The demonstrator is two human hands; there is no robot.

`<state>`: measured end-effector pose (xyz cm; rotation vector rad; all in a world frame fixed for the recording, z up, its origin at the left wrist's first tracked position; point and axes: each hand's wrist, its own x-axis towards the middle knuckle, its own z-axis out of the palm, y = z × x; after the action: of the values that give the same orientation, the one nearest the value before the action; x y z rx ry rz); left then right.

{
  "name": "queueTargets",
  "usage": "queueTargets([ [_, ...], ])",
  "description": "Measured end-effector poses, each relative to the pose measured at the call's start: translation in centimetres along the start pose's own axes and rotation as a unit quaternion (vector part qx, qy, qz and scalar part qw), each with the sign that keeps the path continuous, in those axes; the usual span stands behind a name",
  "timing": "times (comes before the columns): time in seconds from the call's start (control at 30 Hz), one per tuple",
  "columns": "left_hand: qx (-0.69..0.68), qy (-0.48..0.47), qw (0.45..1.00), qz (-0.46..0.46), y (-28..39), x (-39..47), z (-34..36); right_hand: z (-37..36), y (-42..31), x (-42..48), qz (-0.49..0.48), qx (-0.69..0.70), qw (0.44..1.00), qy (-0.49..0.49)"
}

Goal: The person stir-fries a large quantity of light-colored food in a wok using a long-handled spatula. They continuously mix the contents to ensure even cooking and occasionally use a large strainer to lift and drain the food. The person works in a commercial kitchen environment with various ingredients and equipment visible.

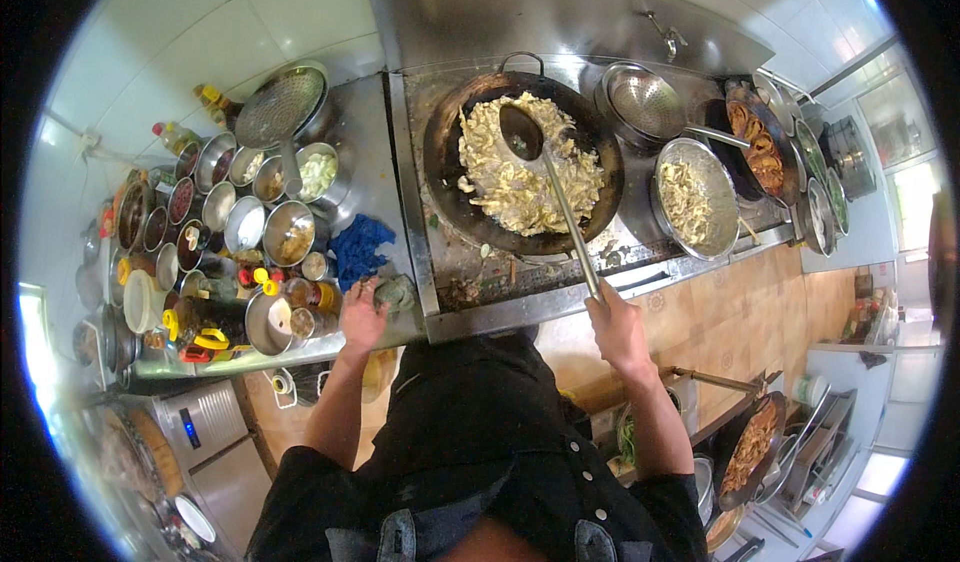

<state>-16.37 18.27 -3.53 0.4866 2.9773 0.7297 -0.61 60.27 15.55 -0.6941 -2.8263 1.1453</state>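
Observation:
My right hand (616, 327) grips the end of a long-handled metal ladle (564, 205). The ladle's dark bowl rests on pale yellow, shredded food, perhaps mushrooms (487, 179), spread inside a large blackened wok (444, 142) on the stove. My left hand (364, 316) is at the front edge of the steel counter with nothing in its grip. Its fingertips are beside a grey-green rag or scouring pad (395, 294); whether they touch it is unclear. Just beyond lies a crumpled blue cloth (360, 249).
Right of the wok stand a metal bowl (729, 213) of similar shredded food and a perforated strainer (645, 100). Seasoning bowls (244, 224), bottles (214, 322) and a large skimmer (274, 108) crowd the left counter. Another wok (780, 138) holds brown food at far right.

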Motion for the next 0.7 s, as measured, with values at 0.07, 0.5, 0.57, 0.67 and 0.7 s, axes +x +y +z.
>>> queueTargets([
  [0.07,0.027,-0.046,0.999,0.005,0.2,-0.4,0.5,-0.9,-1.4,-0.7,-0.016,0.010,1.000,0.009],
  [0.5,0.065,-0.071,0.995,-0.037,0.5,0.6,-0.3,-0.9,-0.8,1.1,-0.049,-0.043,0.997,0.027],
  [0.57,0.111,-0.052,0.992,-0.031,-1.2,0.1,0.3,-1.0,0.4,1.1,-0.064,-0.046,0.997,0.026],
  [0.67,0.175,-0.153,0.969,-0.086,-2.4,-0.5,0.7,-1.2,2.4,1.8,-0.061,-0.079,0.995,0.000],
  [0.7,0.185,-0.177,0.963,-0.088,-3.6,-1.1,1.8,-1.2,2.8,2.2,-0.064,-0.087,0.994,-0.007],
])
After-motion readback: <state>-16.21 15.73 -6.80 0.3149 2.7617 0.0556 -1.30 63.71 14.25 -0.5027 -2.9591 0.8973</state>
